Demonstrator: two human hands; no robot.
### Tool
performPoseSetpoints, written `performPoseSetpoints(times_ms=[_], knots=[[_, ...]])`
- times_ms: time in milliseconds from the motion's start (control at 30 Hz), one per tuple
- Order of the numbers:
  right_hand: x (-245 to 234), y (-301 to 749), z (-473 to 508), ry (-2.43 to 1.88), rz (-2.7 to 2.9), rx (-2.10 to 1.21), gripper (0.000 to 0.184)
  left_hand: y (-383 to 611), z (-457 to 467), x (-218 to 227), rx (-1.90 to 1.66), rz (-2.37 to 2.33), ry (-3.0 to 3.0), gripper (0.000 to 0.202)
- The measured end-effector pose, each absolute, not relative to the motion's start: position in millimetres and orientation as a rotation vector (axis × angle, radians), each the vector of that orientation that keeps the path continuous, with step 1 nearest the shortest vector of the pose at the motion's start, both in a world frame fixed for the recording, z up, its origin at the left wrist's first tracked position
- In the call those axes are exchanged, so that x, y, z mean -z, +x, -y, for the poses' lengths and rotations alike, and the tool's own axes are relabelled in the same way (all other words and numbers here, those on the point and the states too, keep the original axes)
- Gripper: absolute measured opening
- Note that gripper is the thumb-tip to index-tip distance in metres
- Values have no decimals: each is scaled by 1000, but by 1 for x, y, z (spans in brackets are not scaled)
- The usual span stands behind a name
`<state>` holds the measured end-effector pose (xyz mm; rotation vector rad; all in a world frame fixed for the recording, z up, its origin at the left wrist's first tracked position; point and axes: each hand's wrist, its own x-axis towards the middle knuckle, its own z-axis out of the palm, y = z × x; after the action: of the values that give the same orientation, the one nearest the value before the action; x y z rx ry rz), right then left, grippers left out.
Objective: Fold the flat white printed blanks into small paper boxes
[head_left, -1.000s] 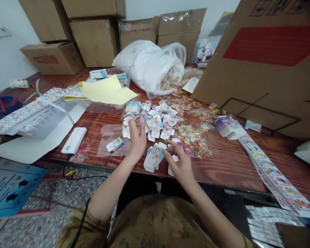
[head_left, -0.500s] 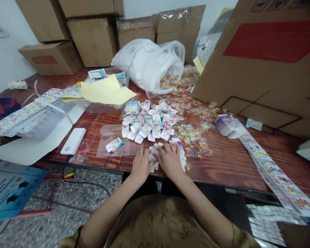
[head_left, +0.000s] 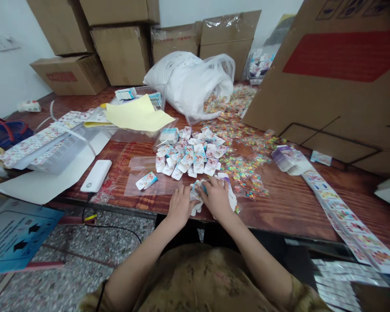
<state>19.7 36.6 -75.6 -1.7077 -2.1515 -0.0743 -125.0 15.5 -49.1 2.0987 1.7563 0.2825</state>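
Note:
At the table's front edge my left hand (head_left: 180, 203) and my right hand (head_left: 217, 197) are close together, fingers bent over a cluster of small printed boxes (head_left: 196, 196). Left-hand fingers press the cluster's left side; those of my right hand lie across its top and right. Some white and purple boxes (head_left: 231, 194) stick out beyond my right hand. Just behind is a heap of small flat boxes (head_left: 189, 157) with hand pictures in blue and purple. One more small box (head_left: 146, 180) lies on a clear plastic sheet (head_left: 130, 187) to the left. My palms hide part of the cluster.
Packets of coloured bits (head_left: 243, 169) spread from a white sack (head_left: 182, 82). A large carton (head_left: 338, 104) leans at right, near a long printed strip (head_left: 338, 208). On the left are a white power bank (head_left: 96, 177), yellow paper (head_left: 139, 115) and printed sheets (head_left: 61, 134).
The view has shifted slightly, so the scene sits a little further right. Both hands stay at the cluster of small boxes, with only slight finger movement.

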Motion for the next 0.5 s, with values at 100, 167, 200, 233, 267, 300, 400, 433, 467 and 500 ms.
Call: performPoseSetpoints(times_ms=[100,167,200,233,267,300,400,433,467,500], knots=[[77,24,-41,-1657,2189,50,25,-126,-17,49,-277,-1763,2087,42],[77,26,-44,-1618,2147,-12,25,-127,-18,50,-289,-1751,2088,43],[77,26,-46,-1593,2117,-47,24,-127,-18,50,-295,-1739,2090,43],[76,27,-46,-1561,2086,-74,22,-128,-19,51,-299,-1729,2090,43],[75,27,-46,-1525,2059,-92,21,-129,-20,52,-304,-1718,2088,43],[73,27,-46,-1486,2039,-98,20,-130,-20,53,-316,-1708,2088,43],[67,26,-40,-1368,2003,-99,21,-132,-23,56,-404,-1667,2125,42],[65,26,-37,-1332,1982,-109,21,-133,-24,56,-447,-1648,2151,39],[63,25,-34,-1299,1954,-128,21,-133,-25,56,-495,-1628,2180,36],[61,25,-31,-1267,1922,-157,20,-132,-25,55,-548,-1609,2209,32]])
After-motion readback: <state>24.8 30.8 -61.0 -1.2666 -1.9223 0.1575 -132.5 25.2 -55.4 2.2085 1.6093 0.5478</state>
